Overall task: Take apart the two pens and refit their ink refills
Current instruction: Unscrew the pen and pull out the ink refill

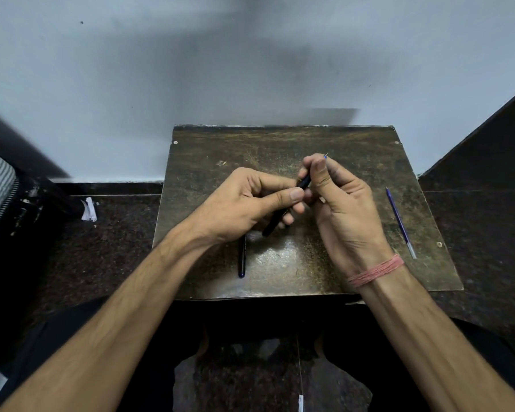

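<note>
Both hands meet above the middle of a small worn wooden table (354, 138). My left hand (244, 203) grips the lower part of a dark pen (275, 223) that slants up to the right. My right hand (339, 197) pinches the pen's upper end, where a thin blue tip (326, 156) sticks out past my fingertips. A second dark pen barrel (242, 260) lies on the table under my left wrist, pointing toward me. A loose blue ink refill (400, 223) lies on the table's right side, apart from both hands.
The table stands against a pale wall, on a dark speckled floor. Dark furniture rises at the far right, and a striped object sits at the far left. A scrap of white paper (89, 209) lies on the floor to the left. My legs are below the table's front edge.
</note>
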